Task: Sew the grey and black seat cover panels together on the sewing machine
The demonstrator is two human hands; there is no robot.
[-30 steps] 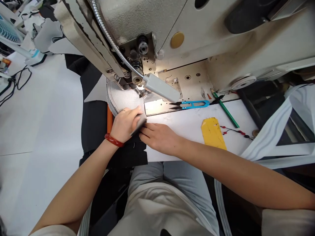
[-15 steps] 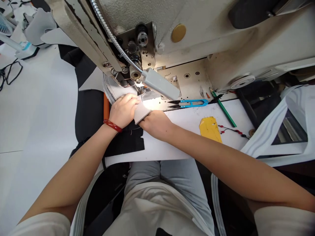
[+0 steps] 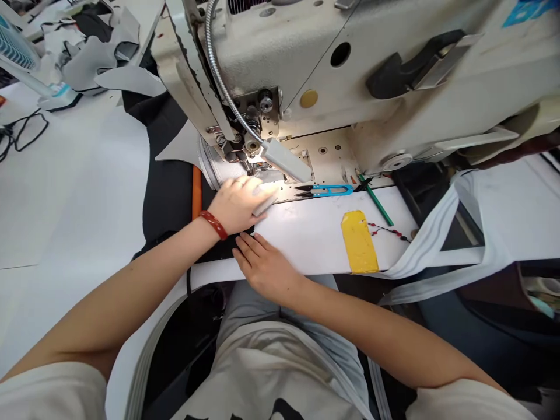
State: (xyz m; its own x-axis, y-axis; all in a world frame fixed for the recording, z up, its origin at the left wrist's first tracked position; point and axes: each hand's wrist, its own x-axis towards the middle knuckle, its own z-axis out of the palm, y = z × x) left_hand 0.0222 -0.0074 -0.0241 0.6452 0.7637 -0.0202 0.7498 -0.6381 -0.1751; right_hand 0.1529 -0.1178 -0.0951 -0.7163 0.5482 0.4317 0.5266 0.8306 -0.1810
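My left hand (image 3: pixel 236 205), with a red bangle (image 3: pixel 213 224) at its wrist, is closed on a light grey fabric piece (image 3: pixel 265 201), which shows between thumb and fingers. It sits just in front of the sewing machine's needle area (image 3: pixel 251 166). More grey fabric (image 3: pixel 210 163) lies to its left, beside the machine head. Lower and nearer my body, my right hand (image 3: pixel 268 269) is open and holds nothing. Its fingers are stretched out over the table's front edge, by the black fabric (image 3: pixel 223 249).
Blue thread snips (image 3: pixel 335 191), a green pencil (image 3: pixel 380 207) and a yellow tag (image 3: pixel 359 242) lie to the right. White striped webbing (image 3: pixel 431 239) loops over the table's right side. A lamp (image 3: pixel 286 160) hangs close above my left hand. An orange strip (image 3: pixel 196 192) lies left.
My right hand has let go of the grey fabric piece and moved down towards my body, its fingers straightening. My left hand keeps the piece near the needle. The view has shifted, showing more of the machine.
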